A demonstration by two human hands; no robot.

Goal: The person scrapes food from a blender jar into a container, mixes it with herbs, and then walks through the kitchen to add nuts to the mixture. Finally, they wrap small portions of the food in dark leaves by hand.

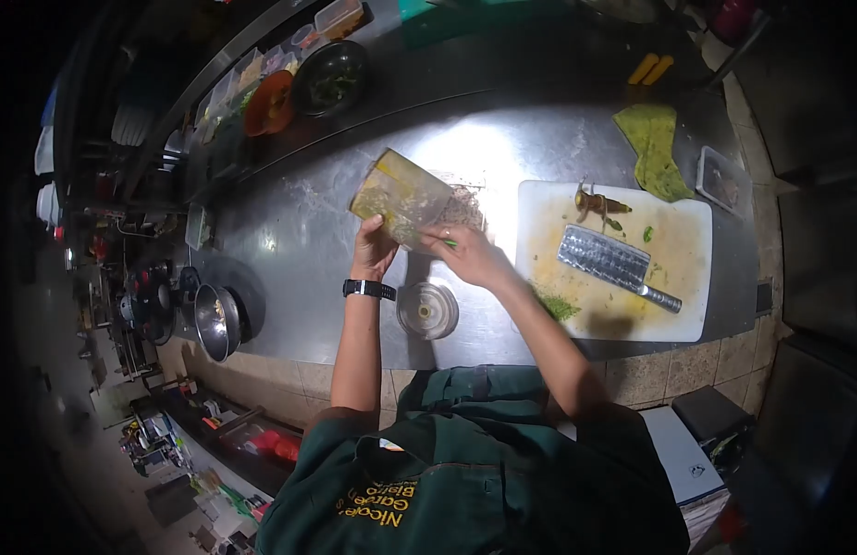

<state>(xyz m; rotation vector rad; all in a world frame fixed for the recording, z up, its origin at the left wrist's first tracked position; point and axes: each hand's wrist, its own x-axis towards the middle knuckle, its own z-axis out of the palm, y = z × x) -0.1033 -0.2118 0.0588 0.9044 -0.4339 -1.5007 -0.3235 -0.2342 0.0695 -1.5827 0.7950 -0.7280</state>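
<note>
A person in a dark green shirt holds a cloudy container (405, 199) tilted above a steel table (303, 305), its walls streaked with yellow-green residue. The left hand (375, 248), a black watch (369, 289) at its wrist, is clamped on the container's near side. The right hand (463, 254) is closed, its fingers together around something green (450, 243) (mostly hidden by the grip), at the container's right side. Crumbly brown food (463, 209) shows just beyond that hand, partly covered.

A round metal piece (427, 311) lies on the table below the 2 hands. To the right, a white board (536, 222) bears a cleaver (602, 255), a brown-and-yellow root (601, 204) and chopped greens (559, 306). A green cloth (652, 153) touches the board's far edge, near a clear tub (722, 178). Well apart at left is a metal bowl (217, 322) with pale pieces inside. At the far side, an orange bowl (268, 104) is beside a dark bowl (330, 80) of greens, and 2 yellow items (650, 69) lie at far right.
</note>
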